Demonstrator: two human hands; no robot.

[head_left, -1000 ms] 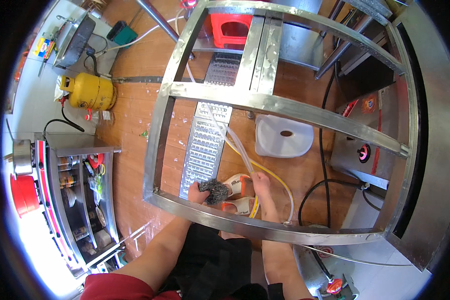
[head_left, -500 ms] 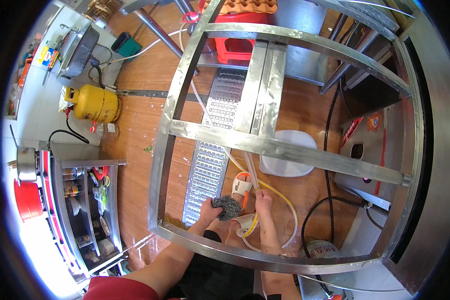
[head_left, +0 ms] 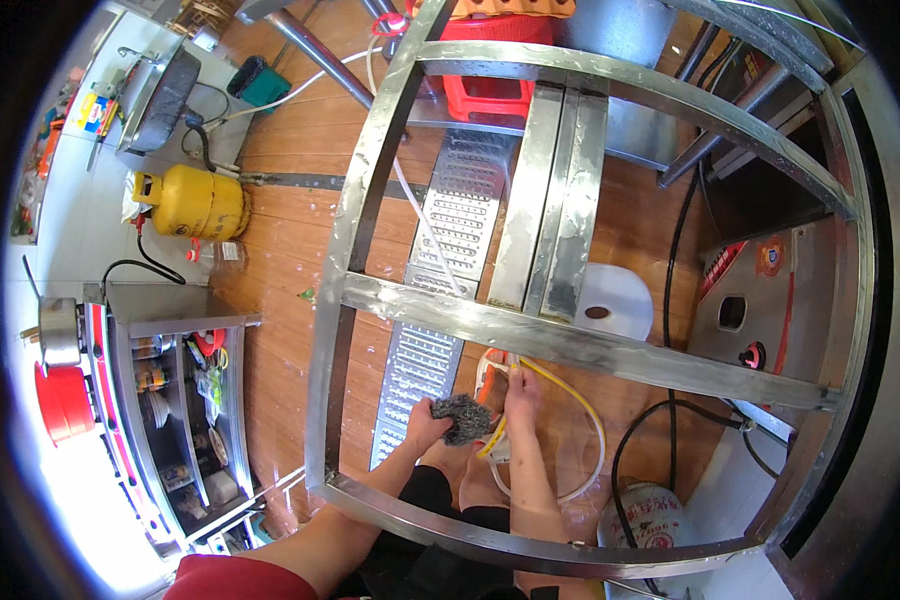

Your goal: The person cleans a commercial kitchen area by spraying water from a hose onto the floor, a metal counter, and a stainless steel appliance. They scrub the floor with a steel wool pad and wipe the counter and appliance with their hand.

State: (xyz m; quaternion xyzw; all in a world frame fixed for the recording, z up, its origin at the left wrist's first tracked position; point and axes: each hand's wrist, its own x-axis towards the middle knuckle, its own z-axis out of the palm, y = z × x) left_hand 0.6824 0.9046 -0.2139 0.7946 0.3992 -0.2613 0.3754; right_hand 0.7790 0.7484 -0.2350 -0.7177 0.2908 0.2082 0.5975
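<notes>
A grey steel-wool scourer (head_left: 463, 420) is gripped by my left hand (head_left: 425, 428), which is closed on its left side. Just to the right, my right hand (head_left: 521, 398) is closed round a yellow-and-clear hose (head_left: 588, 412) that loops down toward the floor. Both hands are below a wet stainless steel frame (head_left: 570, 335), its front bar crossing over my forearms. Neither hand touches the middle crossbar. Where the hose ends is hard to make out. My feet in light sandals (head_left: 490, 372) show partly behind the hands.
A perforated drain cover (head_left: 420, 360) runs along the wet brown floor. Beyond the crossbar stands a white stool (head_left: 625, 290). Black cables (head_left: 670, 420) and a round tub (head_left: 645, 515) lie right. At left are a yellow gas cylinder (head_left: 195, 203) and a metal shelf unit (head_left: 180, 310).
The view has shifted slightly, so the frame sits farther right and lower. My right hand has turned more upright with the hose; the clear strands above it no longer show. My left hand still holds the scourer.
</notes>
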